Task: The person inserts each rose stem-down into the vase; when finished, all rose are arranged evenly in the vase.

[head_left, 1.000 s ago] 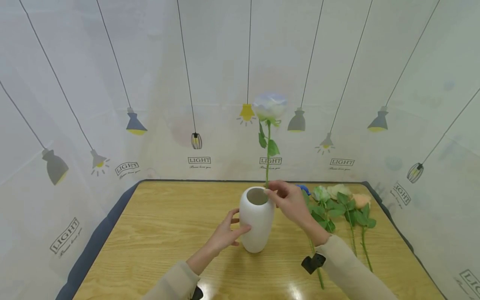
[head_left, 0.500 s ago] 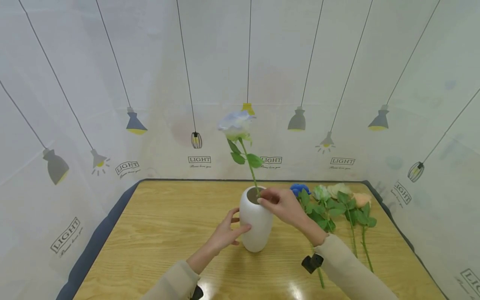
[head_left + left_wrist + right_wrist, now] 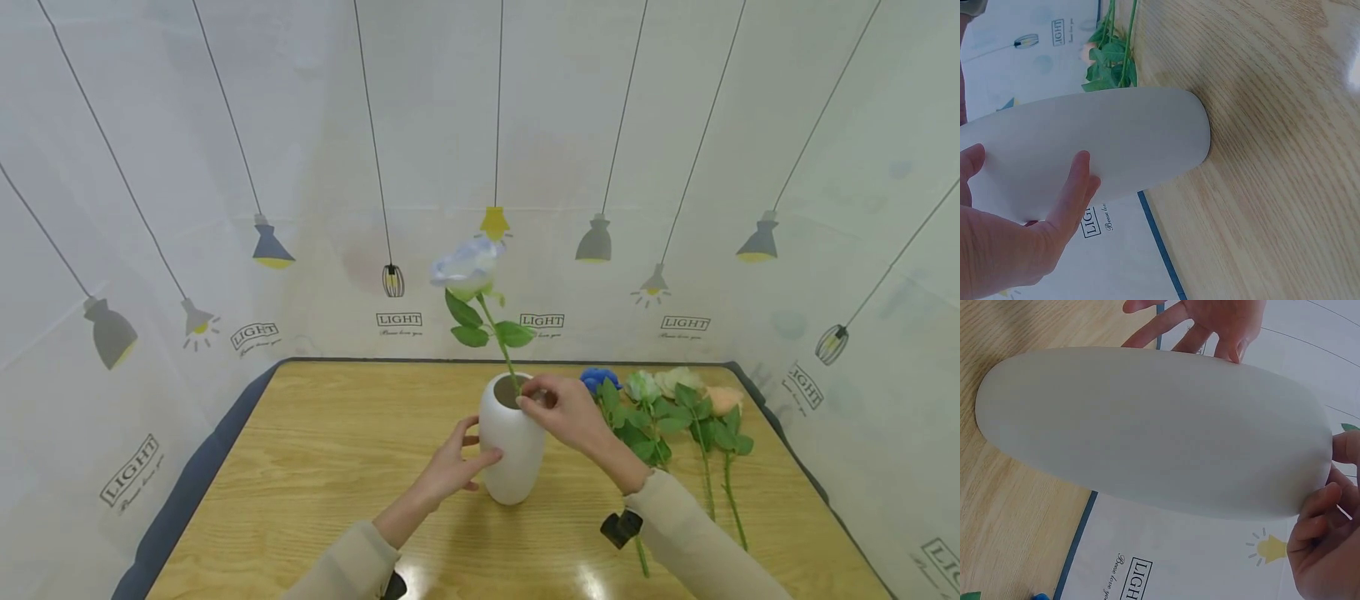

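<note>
A white vase (image 3: pixel 513 458) stands upright on the wooden table. My left hand (image 3: pixel 446 471) holds its left side, thumb on the front and fingers round the flank; the left wrist view shows the fingertips on the vase (image 3: pixel 1135 134). At the rim, my right hand (image 3: pixel 572 412) pinches the green stem of a pale white-blue rose (image 3: pixel 468 271). The rose leans left over the mouth, its lower stem inside the vase and hidden. In the right wrist view, the fingers of the right hand (image 3: pixel 1322 544) are at the vase's top end.
Several roses lie at the right of the table: a blue rose (image 3: pixel 600 380), a pale green rose (image 3: pixel 642 387), a cream rose (image 3: pixel 677 382) and a peach rose (image 3: pixel 723 401). A white cloth backdrop with printed lamps encloses the wooden table (image 3: pixel 322 467).
The rose has moved from beside the vase's right rim to the left, over the mouth, and lower, with its stem going in. The left hand and vase have stayed put.
</note>
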Tool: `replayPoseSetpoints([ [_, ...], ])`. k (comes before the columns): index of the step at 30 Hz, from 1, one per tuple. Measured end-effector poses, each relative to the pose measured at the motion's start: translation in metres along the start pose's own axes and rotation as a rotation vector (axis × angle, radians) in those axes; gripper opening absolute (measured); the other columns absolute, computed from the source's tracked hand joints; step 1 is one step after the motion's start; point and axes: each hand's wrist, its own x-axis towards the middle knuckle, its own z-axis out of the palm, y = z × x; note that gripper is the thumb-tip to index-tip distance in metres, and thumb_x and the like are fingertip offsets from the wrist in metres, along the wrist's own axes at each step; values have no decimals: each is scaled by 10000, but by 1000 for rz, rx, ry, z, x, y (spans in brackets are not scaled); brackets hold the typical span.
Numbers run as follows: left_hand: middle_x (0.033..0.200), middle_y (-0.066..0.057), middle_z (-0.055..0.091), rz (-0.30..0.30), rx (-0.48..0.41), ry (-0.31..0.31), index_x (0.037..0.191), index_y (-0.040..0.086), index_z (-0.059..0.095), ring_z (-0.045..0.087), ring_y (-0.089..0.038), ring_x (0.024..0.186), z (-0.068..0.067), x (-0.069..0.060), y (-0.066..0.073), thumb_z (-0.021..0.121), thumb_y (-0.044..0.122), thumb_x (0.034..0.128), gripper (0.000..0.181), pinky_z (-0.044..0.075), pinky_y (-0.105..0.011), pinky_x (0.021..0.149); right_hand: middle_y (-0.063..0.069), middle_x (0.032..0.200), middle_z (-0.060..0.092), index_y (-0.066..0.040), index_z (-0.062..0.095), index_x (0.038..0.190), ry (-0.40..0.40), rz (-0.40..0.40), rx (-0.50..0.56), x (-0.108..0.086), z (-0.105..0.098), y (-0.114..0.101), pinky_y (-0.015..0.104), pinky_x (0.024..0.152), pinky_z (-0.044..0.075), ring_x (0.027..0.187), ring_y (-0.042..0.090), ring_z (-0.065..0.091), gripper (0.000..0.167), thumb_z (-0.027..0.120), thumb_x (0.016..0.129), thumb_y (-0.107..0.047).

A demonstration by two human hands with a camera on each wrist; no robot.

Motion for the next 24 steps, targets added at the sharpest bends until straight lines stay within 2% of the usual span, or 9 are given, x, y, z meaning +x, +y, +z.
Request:
replayPoseSetpoints([
  [6, 1277, -261, 345, -2, 0, -6, 1367, 82, 235, 465, -393, 1032, 0, -1, -1, 620, 398, 808, 749, 500, -428, 634, -39, 762, 573, -78, 672, 858, -8, 4, -2, -2, -1, 0, 243, 454, 389, 519, 72, 432, 75, 617, 814, -105],
  [8, 1278, -267, 340, -4, -9, -12, 1370, 72, 227, 461, -400, 1035, 0, -5, 7, 616, 355, 824, 728, 494, -451, 649, -39, 772, 575, -88, 674, 867, -6, 5, 1, -2, -2, 0, 243, 446, 390, 512, 79, 436, 80, 615, 814, -97],
  [10, 1278, -269, 341, -1, -9, -14, 1372, 67, 223, 462, -398, 1035, 0, -6, 8, 615, 353, 826, 731, 497, -440, 643, -30, 798, 588, -89, 674, 878, -3, 5, 21, -3, -3, 0, 243, 445, 401, 515, 80, 450, 93, 607, 815, -80],
  [13, 1279, -259, 347, -8, -2, -7, 1371, 72, 228, 462, -391, 1036, 0, -5, 7, 617, 357, 823, 730, 502, -410, 633, -17, 827, 607, -94, 675, 893, 17, 16, 56, -5, -7, 0, 249, 426, 405, 506, 90, 466, 111, 599, 817, -68],
  [16, 1282, -245, 352, -5, 4, -1, 1372, 90, 233, 463, -383, 1040, 0, 0, -2, 627, 388, 806, 751, 505, -380, 614, -21, 815, 601, -97, 672, 911, 63, 47, 80, -7, -13, 4, 244, 403, 395, 492, 83, 466, 113, 599, 827, -84],
  [21, 1275, -264, 352, 3, -1, 0, 1369, 71, 236, 454, -401, 1046, 0, -3, 5, 624, 341, 821, 724, 506, -393, 612, 9, 731, 555, -89, 659, 947, 142, 123, 100, -13, -24, 22, 255, 389, 392, 473, 108, 474, 129, 598, 854, -154],
  [24, 1263, -283, 354, 8, -7, -2, 1360, 40, 242, 449, -417, 1044, 0, -9, 16, 618, 285, 835, 690, 503, -415, 622, 49, 703, 561, -96, 650, 983, 152, 171, 124, -21, -28, 47, 302, 397, 393, 493, 166, 495, 195, 590, 863, -237],
])
